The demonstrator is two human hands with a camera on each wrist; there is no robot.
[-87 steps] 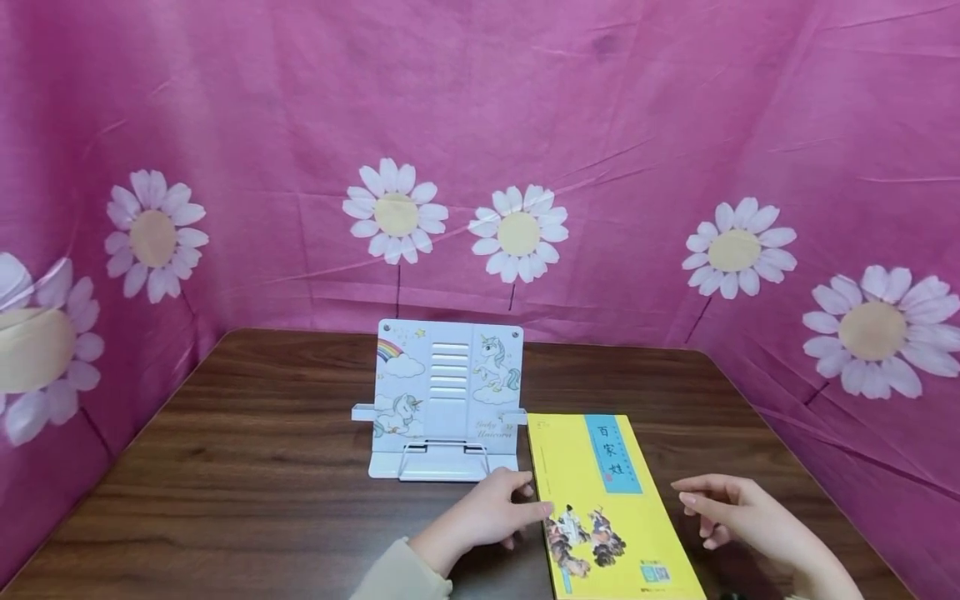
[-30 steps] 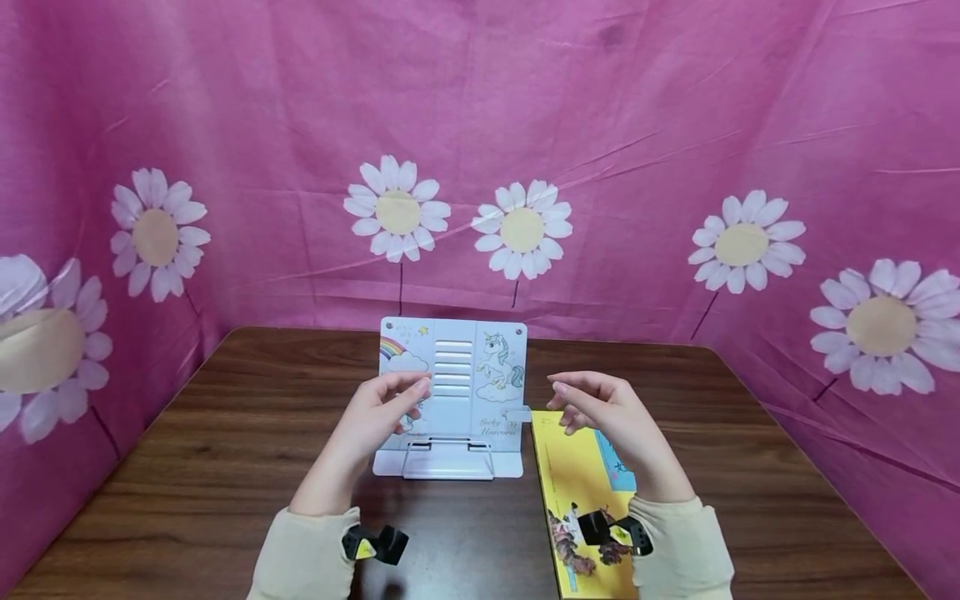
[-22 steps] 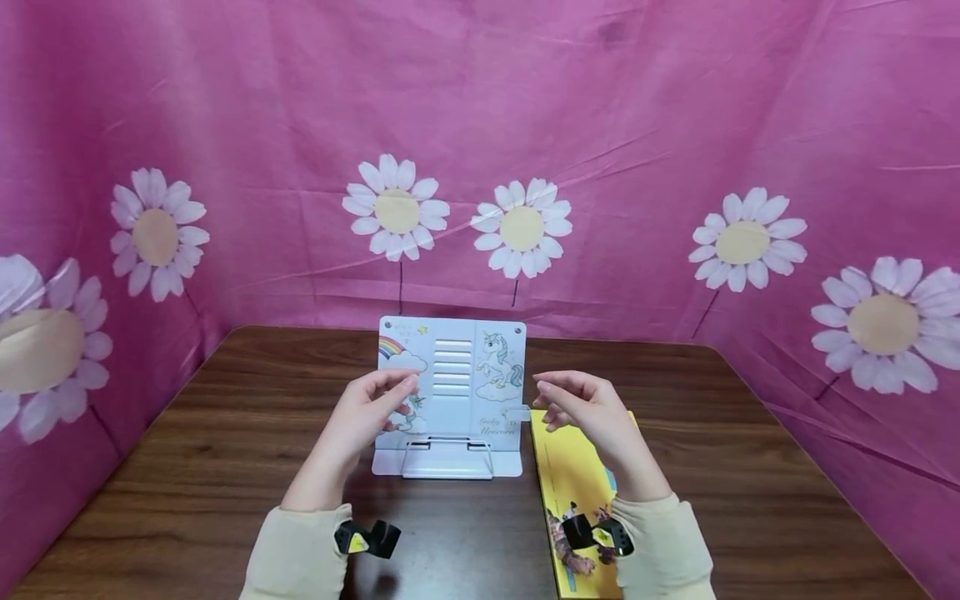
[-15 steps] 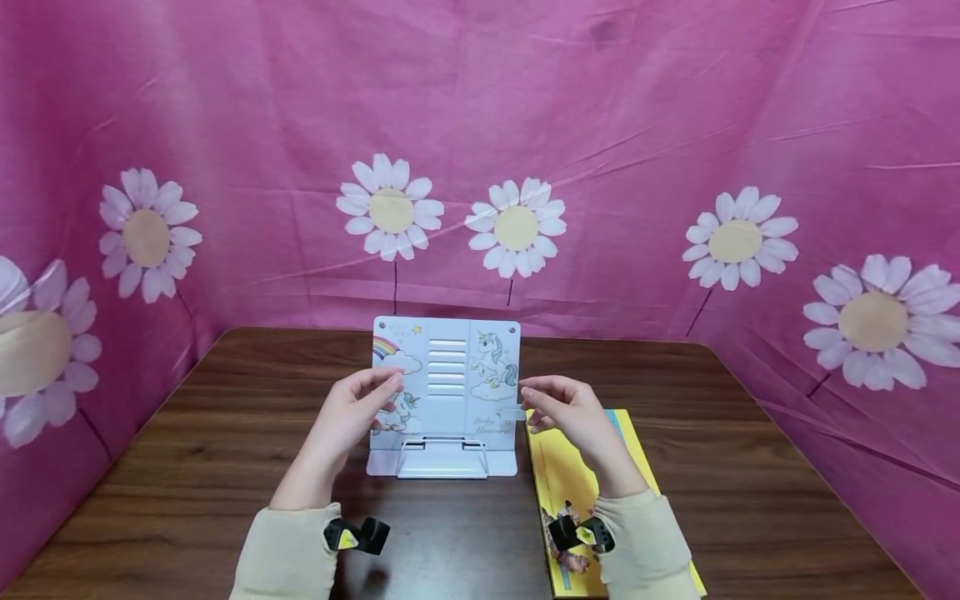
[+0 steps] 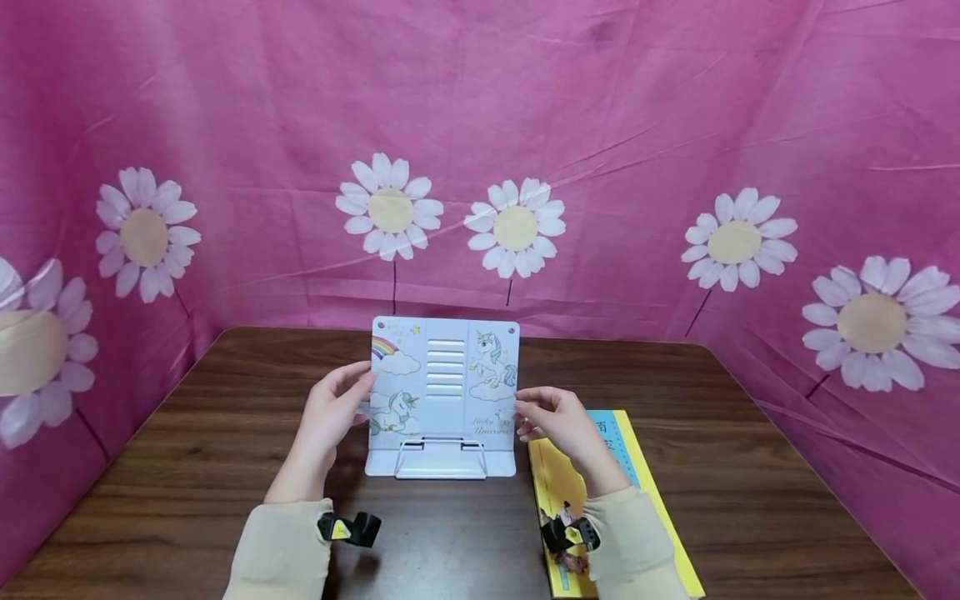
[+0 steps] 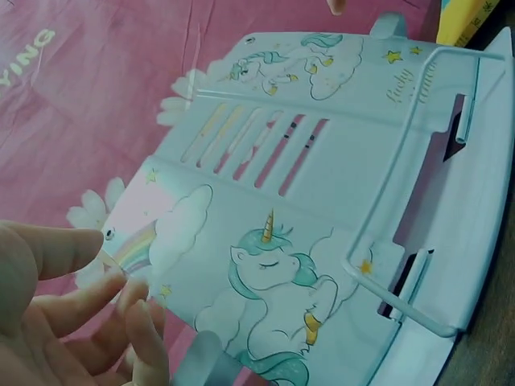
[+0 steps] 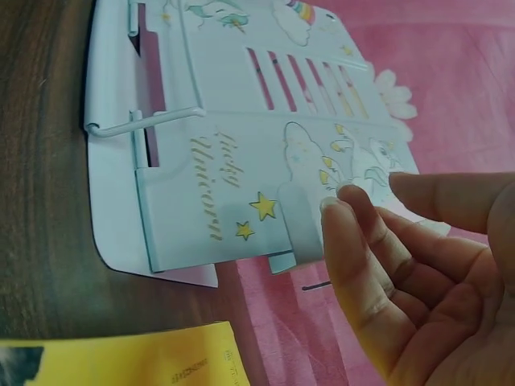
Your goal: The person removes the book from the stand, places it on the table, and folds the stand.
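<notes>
A white metal book stand with unicorn, rainbow and cloud pictures stands upright on the table. A wire holder spans its lower front. My left hand is beside the stand's left edge; in the left wrist view, its thumb and fingers are loosely bent near a side tab, holding nothing. My right hand is at the right edge. In the right wrist view its fingers curve close to the other side tab, with a gap between thumb and fingers; whether they touch the tab is unclear.
A yellow book with a blue title panel lies right of the stand, partly covered by my right forearm. The dark wooden table meets a pink daisy-printed cloth behind. Both cuffs carry black wrist cameras.
Both hands have left the book's sides, risen, and come to the stand. The left moved off the stand's front to its left edge; the right moved leftward to its right edge.
</notes>
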